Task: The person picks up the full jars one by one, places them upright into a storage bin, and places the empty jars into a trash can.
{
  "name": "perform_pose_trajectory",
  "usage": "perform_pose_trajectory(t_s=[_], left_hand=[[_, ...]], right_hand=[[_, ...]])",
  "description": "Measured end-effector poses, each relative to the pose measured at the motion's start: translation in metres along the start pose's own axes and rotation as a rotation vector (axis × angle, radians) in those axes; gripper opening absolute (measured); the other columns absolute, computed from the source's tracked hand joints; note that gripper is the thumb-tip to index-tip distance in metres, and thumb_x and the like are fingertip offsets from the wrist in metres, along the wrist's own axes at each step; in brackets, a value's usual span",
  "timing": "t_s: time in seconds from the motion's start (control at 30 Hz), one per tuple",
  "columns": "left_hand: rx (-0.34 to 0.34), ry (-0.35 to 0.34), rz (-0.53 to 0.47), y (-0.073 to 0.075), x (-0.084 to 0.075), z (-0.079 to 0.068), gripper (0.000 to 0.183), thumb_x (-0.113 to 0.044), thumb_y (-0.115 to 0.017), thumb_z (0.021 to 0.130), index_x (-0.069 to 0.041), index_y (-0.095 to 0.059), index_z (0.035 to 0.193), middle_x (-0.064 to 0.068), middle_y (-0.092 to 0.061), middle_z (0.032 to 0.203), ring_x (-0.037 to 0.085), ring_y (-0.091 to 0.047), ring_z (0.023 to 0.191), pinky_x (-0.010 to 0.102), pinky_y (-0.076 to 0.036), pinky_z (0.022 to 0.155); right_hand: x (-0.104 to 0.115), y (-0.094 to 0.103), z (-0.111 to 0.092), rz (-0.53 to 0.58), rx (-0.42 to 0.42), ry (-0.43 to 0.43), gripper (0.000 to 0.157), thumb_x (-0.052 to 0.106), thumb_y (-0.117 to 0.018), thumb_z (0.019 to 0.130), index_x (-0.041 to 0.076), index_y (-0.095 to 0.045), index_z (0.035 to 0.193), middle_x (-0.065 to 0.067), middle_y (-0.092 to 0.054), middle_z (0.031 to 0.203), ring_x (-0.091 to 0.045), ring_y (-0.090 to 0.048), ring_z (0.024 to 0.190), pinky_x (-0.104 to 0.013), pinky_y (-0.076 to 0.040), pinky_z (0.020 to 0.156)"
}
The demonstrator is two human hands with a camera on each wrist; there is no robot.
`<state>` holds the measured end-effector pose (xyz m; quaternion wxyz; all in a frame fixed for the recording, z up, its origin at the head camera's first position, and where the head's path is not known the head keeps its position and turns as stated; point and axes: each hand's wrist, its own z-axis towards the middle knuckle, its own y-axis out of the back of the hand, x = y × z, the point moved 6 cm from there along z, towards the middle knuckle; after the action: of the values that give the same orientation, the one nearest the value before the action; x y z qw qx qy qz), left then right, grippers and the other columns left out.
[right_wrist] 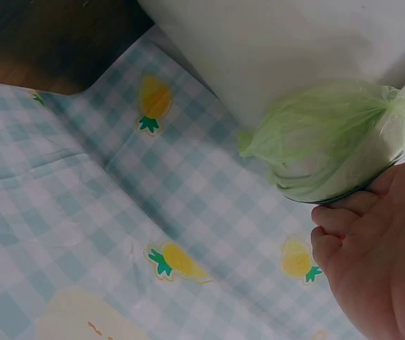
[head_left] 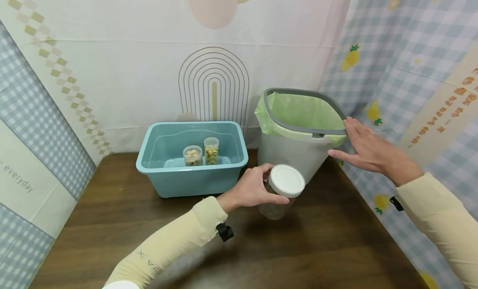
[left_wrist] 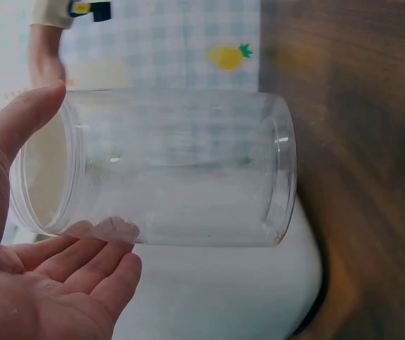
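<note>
My left hand (head_left: pixel 252 187) grips a clear plastic jar (left_wrist: pixel 181 170) near its top, thumb on one side and fingers on the other. The jar has a white lid (head_left: pixel 287 180), and nothing shows inside it. It stands tilted in front of a light grey trash bin (head_left: pixel 291 150); whether its base touches the table, I cannot tell. On the bin's grey rim (head_left: pixel 332 101), at the right side, rest the extended fingers of my right hand (head_left: pixel 367 150). A pale green trash bag (right_wrist: pixel 316 138) lines the bin and folds over the rim.
Left of the bin, a blue plastic tub (head_left: pixel 198 183) sits on the dark wooden table (head_left: pixel 239 251). Inside it stand a short clear container (head_left: pixel 193 156) and a taller one (head_left: pixel 211 151), both with pale yellowish pieces. Patterned cloth (head_left: pixel 407 73) hangs along the right side.
</note>
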<state>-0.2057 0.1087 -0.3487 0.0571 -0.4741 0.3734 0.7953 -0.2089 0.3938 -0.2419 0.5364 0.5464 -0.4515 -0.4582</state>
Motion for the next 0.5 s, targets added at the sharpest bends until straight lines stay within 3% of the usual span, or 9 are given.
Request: perform_pose_trajectory(t_s=[0.27, 0.5], left_hand=[[0.009, 0.020, -0.063, 0.041, -0.021, -0.004, 0.071, -0.047, -0.087, 0.065, -0.023, -0.056, 0.124, -0.011, -0.065, 0.113, 0.005, -0.064, 0.108, 0.027, -0.053, 0.092], [0.006, 0.014, -0.090, 0.075, -0.044, 0.003, 0.068, -0.040, -0.088, 0.066, -0.020, -0.057, 0.124, -0.010, -0.068, 0.110, 0.003, -0.066, 0.102, 0.027, -0.055, 0.084]], right_hand=[[0.000, -0.001, 0.001, 0.004, 0.010, -0.004, 0.107, 0.068, -0.046, 0.090, 0.004, 0.011, 0.154, -0.019, 0.014, 0.162, -0.043, 0.001, 0.150, -0.066, -0.014, 0.114], [-0.001, -0.002, 0.000, 0.025, -0.012, 0.008, 0.106, 0.066, -0.048, 0.091, 0.004, 0.011, 0.154, -0.020, 0.014, 0.162, -0.043, 0.003, 0.150, -0.068, -0.014, 0.113]])
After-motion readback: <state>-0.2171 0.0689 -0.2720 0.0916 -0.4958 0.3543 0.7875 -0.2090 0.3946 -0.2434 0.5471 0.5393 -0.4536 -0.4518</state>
